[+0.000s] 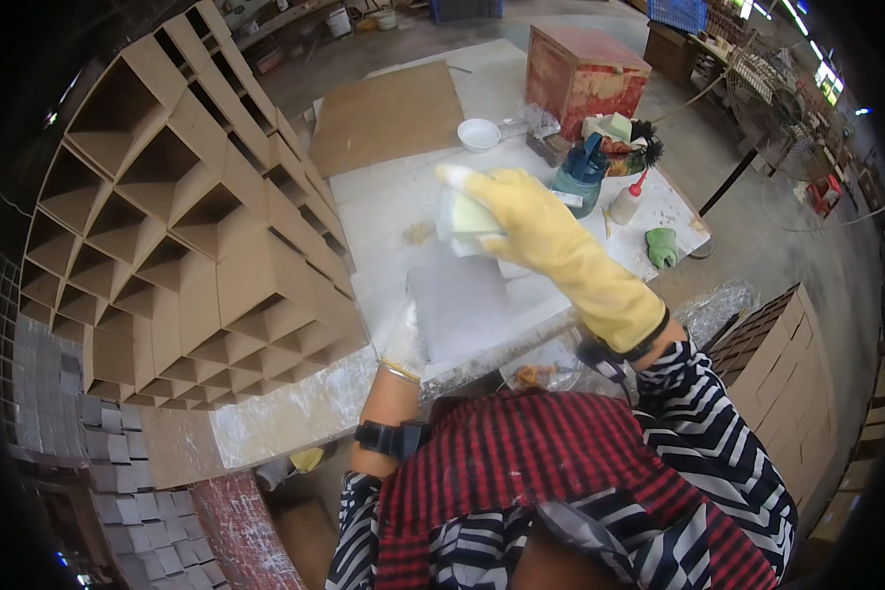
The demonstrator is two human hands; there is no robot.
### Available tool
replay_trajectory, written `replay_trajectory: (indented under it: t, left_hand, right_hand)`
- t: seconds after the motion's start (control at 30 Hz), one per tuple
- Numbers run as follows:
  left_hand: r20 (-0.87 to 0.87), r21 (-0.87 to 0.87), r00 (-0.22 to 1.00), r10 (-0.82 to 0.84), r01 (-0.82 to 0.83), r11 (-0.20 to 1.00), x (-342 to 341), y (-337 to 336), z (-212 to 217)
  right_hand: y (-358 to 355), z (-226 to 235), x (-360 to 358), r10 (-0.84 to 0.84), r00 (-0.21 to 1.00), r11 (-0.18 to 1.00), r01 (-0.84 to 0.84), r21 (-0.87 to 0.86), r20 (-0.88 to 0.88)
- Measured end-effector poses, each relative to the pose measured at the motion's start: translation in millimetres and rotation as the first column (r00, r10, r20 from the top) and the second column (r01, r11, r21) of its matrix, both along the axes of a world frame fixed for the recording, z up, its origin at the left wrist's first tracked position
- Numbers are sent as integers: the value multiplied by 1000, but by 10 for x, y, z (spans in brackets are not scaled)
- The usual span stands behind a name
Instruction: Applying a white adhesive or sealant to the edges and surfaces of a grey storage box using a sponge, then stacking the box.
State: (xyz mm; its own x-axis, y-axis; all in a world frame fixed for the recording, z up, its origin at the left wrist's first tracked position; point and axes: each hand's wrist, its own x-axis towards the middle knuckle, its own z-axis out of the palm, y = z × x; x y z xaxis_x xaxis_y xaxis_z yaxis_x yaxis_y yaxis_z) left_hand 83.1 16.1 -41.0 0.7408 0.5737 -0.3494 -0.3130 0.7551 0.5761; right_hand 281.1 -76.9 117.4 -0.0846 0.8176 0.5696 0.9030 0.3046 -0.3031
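My right hand (531, 211), in a long yellow glove with a white fingertip, is closed around a pale green sponge block (474, 216) with whitish edges. The sponge hovers at or just above the far edge of a smooth grey sheet (465, 305); contact cannot be made out. That sheet lies on the white-topped work table (383, 211). At its left edge is my left hand (406, 339) in a white knit glove, fingers stretched forward along the edge and partly blurred. A yellowish smear (418, 234) marks the tabletop beyond the sheet.
Stacked open cardboard boxes (182, 211) crowd the left side. Farther back are a brown board (388, 113), a white bowl (479, 135) and a red box (585, 84). To the right stand a teal jug (580, 182), a red-tipped bottle (626, 202) and a green cloth (662, 248).
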Motion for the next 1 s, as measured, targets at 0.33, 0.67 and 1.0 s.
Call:
replay_trajectory:
  t: [0.33, 0.67, 1.0]
  left_hand:
    - [-9, 82, 999, -40, 41, 996, -14, 104, -281]
    - [101, 145, 982, 160, -174, 974, -90, -1, -257]
    - [355, -134, 923, 147, -105, 985, 83, -20, 7]
  right_hand:
    - [-38, -194, 41, 103, 992, 982, -113, -151, -77]
    - [-105, -33, 203, -70, 663, 985, -70, -155, -745]
    - [-332, 322, -39, -146, 675, 946, -118, -301, -723]
